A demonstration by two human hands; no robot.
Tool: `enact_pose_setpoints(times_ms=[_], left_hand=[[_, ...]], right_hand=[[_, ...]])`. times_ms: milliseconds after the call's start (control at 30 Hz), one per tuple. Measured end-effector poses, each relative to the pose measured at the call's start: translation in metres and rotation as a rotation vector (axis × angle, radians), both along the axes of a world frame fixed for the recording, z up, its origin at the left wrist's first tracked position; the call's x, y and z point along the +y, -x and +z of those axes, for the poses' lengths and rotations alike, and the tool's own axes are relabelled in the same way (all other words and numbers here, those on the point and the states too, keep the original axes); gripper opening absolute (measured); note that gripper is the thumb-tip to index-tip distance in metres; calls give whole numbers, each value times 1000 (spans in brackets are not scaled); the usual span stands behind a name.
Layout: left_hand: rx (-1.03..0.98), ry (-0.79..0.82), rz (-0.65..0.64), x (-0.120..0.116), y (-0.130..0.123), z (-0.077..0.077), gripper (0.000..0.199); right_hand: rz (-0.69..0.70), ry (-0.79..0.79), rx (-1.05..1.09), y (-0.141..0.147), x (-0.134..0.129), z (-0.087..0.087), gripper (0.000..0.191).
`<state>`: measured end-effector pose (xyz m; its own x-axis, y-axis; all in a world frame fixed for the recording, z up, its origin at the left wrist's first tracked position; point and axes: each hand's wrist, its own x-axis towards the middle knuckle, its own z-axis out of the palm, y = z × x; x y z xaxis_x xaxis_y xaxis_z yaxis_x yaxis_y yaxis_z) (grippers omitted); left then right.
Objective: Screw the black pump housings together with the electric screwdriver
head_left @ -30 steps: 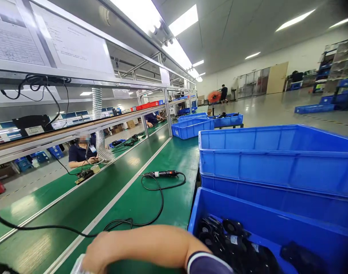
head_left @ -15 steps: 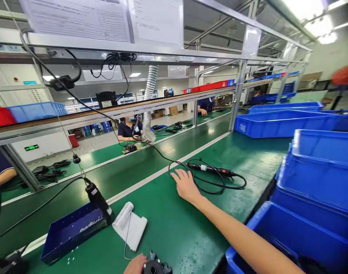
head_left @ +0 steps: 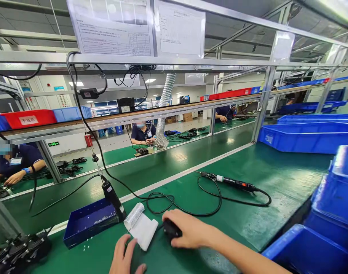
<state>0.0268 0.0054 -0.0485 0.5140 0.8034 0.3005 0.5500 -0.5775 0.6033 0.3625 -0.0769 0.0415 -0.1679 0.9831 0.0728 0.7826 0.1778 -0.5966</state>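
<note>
My right hand (head_left: 188, 230) is wrapped round a black part (head_left: 171, 229) just above the green bench, right of a white sheet with a clear roll (head_left: 144, 228). My left hand (head_left: 125, 255) is spread with nothing in it, below the sheet at the bottom edge. A black electric screwdriver (head_left: 233, 182) lies on the bench with its cable looped beside it. Another black driver (head_left: 112, 198) hangs at the right end of a dark blue tray (head_left: 85, 224) holding small white pieces.
Blue bins (head_left: 336, 205) are stacked on the right, with a long blue bin (head_left: 302, 137) behind. Black parts (head_left: 22, 247) sit at the lower left. A metal shelf frame (head_left: 233, 62) spans the bench. People work beyond it.
My right hand has moved from the screwdriver's cable down to the black part and closed on it. My left hand has let go of that part and opened. The cable's loops have spread leftward.
</note>
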Motion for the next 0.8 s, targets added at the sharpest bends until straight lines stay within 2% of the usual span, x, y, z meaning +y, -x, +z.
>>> enact_pose_setpoints(times_ms=[67,167,300,433,567,600,667,733,800], left_hand=[[24,-9,59,4,-10,1,73],[59,66,54,17,-27,10,84],[32,121,-30,42,-48,23,81],[-49,90,-55,62,-59,24,72],[-71,49,-24,58,-51,18,68],[-58,33,-23,52,-46,18,68],[-12,9,-43,32,-33,23,66],[43,0,-92,10,-18,34,58],[112,-15,-143,-9,-2,50,40]], right_hand=[[-93,-35,49,-19,18,-8,60],[-218,-77,38,-34,43,-22,57],[-346,-108,-3,-43,69,-33,63],[-447,-100,-68,-44,83,-36,73],[-585,-78,-175,-24,81,-33,105],[-589,-106,-205,-13,78,-30,111],[-491,-224,-239,15,72,-23,111],[-273,-378,-183,48,70,-12,101],[-81,-403,-33,81,75,4,92]])
